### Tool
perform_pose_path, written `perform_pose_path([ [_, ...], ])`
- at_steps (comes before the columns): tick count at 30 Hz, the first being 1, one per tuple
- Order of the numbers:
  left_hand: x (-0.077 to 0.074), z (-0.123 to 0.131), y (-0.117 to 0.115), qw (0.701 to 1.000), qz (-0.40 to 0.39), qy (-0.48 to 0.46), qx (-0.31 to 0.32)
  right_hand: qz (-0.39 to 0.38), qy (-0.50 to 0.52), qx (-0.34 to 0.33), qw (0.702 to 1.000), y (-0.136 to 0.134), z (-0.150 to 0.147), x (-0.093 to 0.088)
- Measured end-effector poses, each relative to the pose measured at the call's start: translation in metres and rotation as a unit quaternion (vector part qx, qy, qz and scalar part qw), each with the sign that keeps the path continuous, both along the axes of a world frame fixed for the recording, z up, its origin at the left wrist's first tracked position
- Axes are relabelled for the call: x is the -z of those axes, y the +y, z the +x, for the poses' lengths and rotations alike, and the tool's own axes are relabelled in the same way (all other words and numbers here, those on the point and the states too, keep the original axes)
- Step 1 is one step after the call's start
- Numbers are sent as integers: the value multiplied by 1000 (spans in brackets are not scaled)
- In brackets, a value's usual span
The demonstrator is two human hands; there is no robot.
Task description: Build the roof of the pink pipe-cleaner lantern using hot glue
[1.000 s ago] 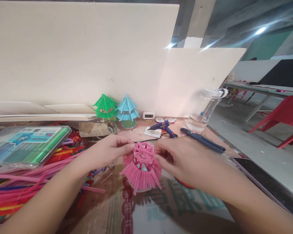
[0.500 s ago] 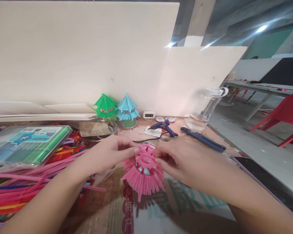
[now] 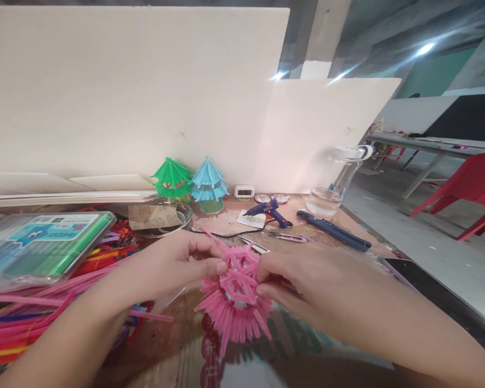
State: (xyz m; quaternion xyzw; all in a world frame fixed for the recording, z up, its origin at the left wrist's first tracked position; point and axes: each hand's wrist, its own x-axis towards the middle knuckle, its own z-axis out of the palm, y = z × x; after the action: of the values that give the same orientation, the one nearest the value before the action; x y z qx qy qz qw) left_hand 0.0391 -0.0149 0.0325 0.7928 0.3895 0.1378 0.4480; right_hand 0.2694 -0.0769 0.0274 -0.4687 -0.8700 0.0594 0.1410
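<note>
A pink pipe-cleaner craft piece hangs between both hands above the table's front part. Its fringe of short strips fans out toward me, and looped, crossing strips form its upper end. My left hand pinches the upper left side between thumb and fingers. On the opposite side, my right hand has its thumb and curled fingers closed on the upper right edge; its fingertips are partly hidden. One thin pink strip sticks out past the left fingertips. Pale blue bits show inside the piece.
Behind the hands lie a blue glue gun, small scissors and dark blue pliers. Green and light blue roofed models stand by the board. Pipe cleaners, a marker case, a water bottle and a phone flank the arms.
The pink piece has tipped so its looped end faces me more, and it sits slightly lower. A thin pink strip now shows at its upper left. Both hands keep their hold.
</note>
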Motion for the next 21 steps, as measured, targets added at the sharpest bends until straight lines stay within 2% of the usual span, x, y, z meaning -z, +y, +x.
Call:
perform_pose_path([
  [6,0,-1,-2,1000,12,16,-4,4,26,-12,1000,-2,0,-4],
  [13,-1,-2,-1,1000,14,13,-4,-27,22,-27,999,-1,12,-11],
  [18,-1,-2,0,1000,-3,15,-4,-29,34,-40,998,-1,5,-11],
  [21,-2,-2,0,1000,13,10,-3,-36,34,-38,998,1,0,-9],
])
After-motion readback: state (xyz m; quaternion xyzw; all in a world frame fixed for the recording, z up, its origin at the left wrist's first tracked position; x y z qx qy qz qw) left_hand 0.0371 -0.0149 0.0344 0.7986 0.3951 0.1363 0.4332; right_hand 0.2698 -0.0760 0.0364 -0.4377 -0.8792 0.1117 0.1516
